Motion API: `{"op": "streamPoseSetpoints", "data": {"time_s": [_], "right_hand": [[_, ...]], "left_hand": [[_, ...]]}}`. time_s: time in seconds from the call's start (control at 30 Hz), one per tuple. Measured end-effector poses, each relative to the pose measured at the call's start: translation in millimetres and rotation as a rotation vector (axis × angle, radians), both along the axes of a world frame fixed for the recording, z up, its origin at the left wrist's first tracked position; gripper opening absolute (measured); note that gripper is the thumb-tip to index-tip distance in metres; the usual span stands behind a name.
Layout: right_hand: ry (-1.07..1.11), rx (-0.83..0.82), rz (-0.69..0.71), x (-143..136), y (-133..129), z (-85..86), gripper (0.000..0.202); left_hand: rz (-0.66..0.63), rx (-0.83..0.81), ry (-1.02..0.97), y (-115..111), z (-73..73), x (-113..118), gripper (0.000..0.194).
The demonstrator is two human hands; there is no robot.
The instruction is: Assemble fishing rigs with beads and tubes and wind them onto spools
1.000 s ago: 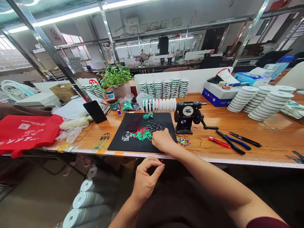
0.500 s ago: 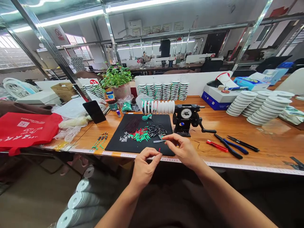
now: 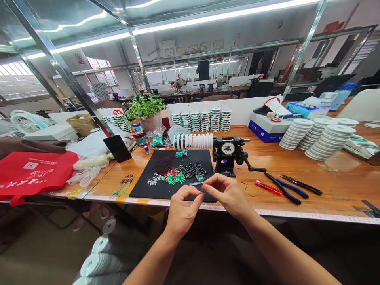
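Observation:
My left hand [image 3: 183, 208] is closed in a pinch on a small thin red piece [image 3: 202, 188], just above the front edge of the black mat [image 3: 139, 188]. The fingertips of my right hand [image 3: 228, 196] are pinched together right beside that piece; whatever they hold is too small to make out. Behind the fingers, a clear thin bundle [image 3: 195, 183] lies on the mat. Farther back on it are red and green sleeves [image 3: 172, 175], black beads or tubes [image 3: 194, 170], small silvery parts [image 3: 154, 179] and dark thin strands [image 3: 164, 162].
A black winder with a crank [image 3: 228, 152] carries white spools [image 3: 202, 141] behind the mat. To the right lie a red tube [image 3: 268, 188], blue-handled pliers [image 3: 286, 189], black tweezers [image 3: 301, 184] and stacked white spools [image 3: 329, 140]. Finished-looking small rigs [image 3: 123, 185] and a phone [image 3: 117, 148] are left.
My right hand has moved left and down to meet my left fingertips at the red piece, away from the clear bundle. The camera view has tilted slightly upward.

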State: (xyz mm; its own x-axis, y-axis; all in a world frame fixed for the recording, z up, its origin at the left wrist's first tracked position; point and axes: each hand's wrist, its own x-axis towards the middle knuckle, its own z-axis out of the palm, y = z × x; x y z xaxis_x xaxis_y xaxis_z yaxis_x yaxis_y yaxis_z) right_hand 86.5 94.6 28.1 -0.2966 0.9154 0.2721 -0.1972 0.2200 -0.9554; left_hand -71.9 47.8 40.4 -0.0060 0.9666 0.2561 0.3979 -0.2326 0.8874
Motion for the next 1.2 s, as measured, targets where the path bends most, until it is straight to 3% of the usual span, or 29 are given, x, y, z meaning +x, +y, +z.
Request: {"op": "streamPoseSetpoints", "data": {"time_s": [0.2, 0.33, 0.4, 0.5, 0.6, 0.7, 0.77, 0.9, 1.0, 1.2], "right_hand": [[-0.092, 0.113, -0.158, 0.9, -0.3, 2.1, 0.025], [0.009, 0.035, -0.029, -0.3, -0.3, 4.4, 0.028], [-0.036, 0.070, -0.038, -2.9, -0.5, 2.8, 0.026], [-0.170, 0.252, -0.163, -6.9, -0.4, -1.4, 0.017], [-0.270, 0.570, -0.267, -7.2, 4.0, -2.2, 0.011], [-0.375, 0.845, -0.357, -3.7, 19.0, 7.2, 0.011], [-0.459, 0.932, -0.415, -1.6, 37.0, 20.8, 0.012], [-0.625, 0.878, -0.471, -3.7, 85.8, 58.2, 0.015], [-0.690, 0.731, -0.480, -9.2, 119.0, 80.4, 0.012], [-0.694, 0.643, -0.436, -15.7, 147.3, 89.1, 0.007]], "left_hand": [[0.007, 0.015, 0.010, 0.8, 2.6, -1.4, 0.023], [0.009, 0.022, 0.007, 1.6, 5.9, -0.8, 0.025], [0.003, 0.021, 0.006, 0.8, 6.5, -0.6, 0.025], [-0.003, 0.023, 0.008, -0.8, 5.0, -1.3, 0.024], [0.003, 0.045, 0.028, 2.3, 3.8, -3.0, 0.023], [0.045, 0.149, 0.101, 17.3, 10.6, -3.8, 0.020], [0.097, 0.283, 0.211, 35.4, 22.2, -3.1, 0.017], [0.253, 0.544, 0.495, 83.7, 54.7, 1.5, 0.011], [0.304, 0.602, 0.585, 116.4, 71.2, 4.8, 0.011], [0.367, 0.598, 0.746, 141.3, 69.6, 7.4, 0.012]]}}
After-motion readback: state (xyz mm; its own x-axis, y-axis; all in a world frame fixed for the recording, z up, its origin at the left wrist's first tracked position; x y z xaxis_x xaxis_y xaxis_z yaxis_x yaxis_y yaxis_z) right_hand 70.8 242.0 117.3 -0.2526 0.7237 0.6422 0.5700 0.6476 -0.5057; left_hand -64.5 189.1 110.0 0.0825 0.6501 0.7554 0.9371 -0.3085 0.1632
